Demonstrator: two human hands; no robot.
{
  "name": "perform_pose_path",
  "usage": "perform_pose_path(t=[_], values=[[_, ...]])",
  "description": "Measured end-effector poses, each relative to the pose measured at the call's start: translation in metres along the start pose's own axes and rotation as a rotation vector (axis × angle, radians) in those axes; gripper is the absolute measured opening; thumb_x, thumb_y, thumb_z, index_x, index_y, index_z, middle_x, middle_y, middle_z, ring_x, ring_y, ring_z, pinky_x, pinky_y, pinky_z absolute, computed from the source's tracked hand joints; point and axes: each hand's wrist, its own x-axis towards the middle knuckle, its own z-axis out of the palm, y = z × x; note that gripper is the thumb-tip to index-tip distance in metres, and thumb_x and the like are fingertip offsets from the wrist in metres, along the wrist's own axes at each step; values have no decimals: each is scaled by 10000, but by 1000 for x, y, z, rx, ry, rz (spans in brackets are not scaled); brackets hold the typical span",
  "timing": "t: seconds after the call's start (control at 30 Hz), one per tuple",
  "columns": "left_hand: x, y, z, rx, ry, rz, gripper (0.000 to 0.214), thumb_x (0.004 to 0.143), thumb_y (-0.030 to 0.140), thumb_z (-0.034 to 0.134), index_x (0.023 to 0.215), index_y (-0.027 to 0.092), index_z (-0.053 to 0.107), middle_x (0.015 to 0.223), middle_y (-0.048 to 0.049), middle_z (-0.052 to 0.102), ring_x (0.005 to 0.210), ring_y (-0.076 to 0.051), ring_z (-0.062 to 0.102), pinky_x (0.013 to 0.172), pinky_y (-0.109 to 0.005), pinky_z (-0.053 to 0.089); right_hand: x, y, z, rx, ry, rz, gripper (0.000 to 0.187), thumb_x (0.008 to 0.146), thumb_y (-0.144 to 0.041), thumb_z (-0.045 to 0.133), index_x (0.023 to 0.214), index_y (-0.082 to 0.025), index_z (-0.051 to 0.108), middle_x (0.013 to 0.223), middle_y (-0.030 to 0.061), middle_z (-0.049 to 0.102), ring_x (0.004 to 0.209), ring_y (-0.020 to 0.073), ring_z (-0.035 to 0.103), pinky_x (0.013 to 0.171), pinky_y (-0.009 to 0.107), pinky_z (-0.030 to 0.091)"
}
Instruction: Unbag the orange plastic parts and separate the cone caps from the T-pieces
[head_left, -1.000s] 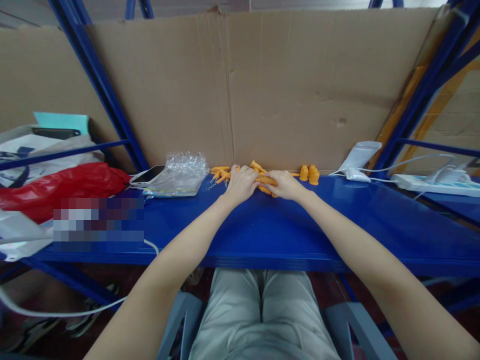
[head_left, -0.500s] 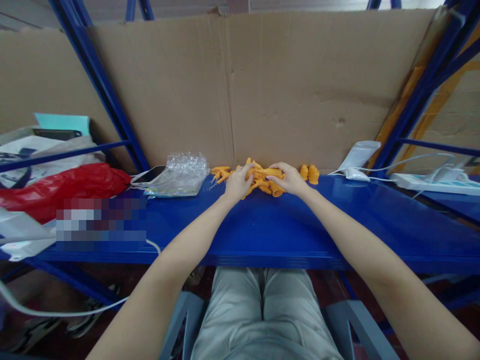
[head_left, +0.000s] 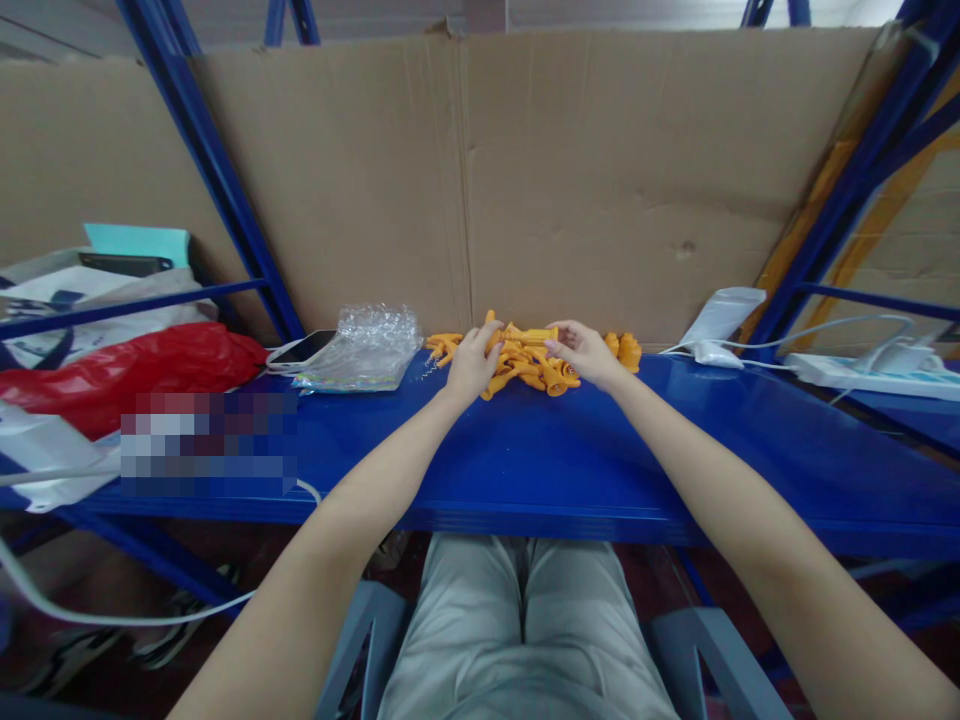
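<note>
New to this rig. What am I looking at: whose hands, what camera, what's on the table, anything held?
No machine here: these are a person's own bare hands. Every picture comes from one camera worn on the head, looking forward and down, so the lap shows at the bottom.

On the blue table lies a heap of orange pieces. The left hand is at its left side; the right hand has thumb and finger at one end of a long orange piece. How firmly either hand grips is too small to tell.

A clear plastic bag lies to the left, a white power strip to the right. Cardboard stands behind.
</note>
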Motion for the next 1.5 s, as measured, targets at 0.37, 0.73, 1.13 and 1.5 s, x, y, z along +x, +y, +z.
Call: perform_pose_path(t=[0.37,0.73,1.13,1.5], values=[[0,0,6,-57,-3,17,338,884,171,586,1220,161,615,1043,-87,704,899,-186,658,896,-329,511,-7,0,-17,-806,36,-446,285,881,-224,473,1144,-172,569,1137,171,656,1091,319,586,903,468,419],[-2,-5,6,-21,14,48,316,885,174,575,1193,175,647,1036,-81,718,874,-177,664,874,-318,521,0,15,-4,-263,-21,-160,418,930,-596,405,1014,-213,548,756,12,575,645,179,576,645,338,478],[-1,-2,2,26,-73,5,359,893,212,556,1243,175,627,1113,-105,712,968,-221,676,923,-369,515,-2,13,-12,-628,-28,-436,319,935,-400,468,1115,-160,580,1050,140,654,901,246,619,799,388,494],[-2,2,1,13,-39,6,330,894,226,554,1214,186,626,1139,-93,717,1022,-220,677,941,-354,513,-8,3,-14,-777,33,-549,372,965,-413,420,1197,-169,580,1171,178,641,1093,309,592,895,462,475]])
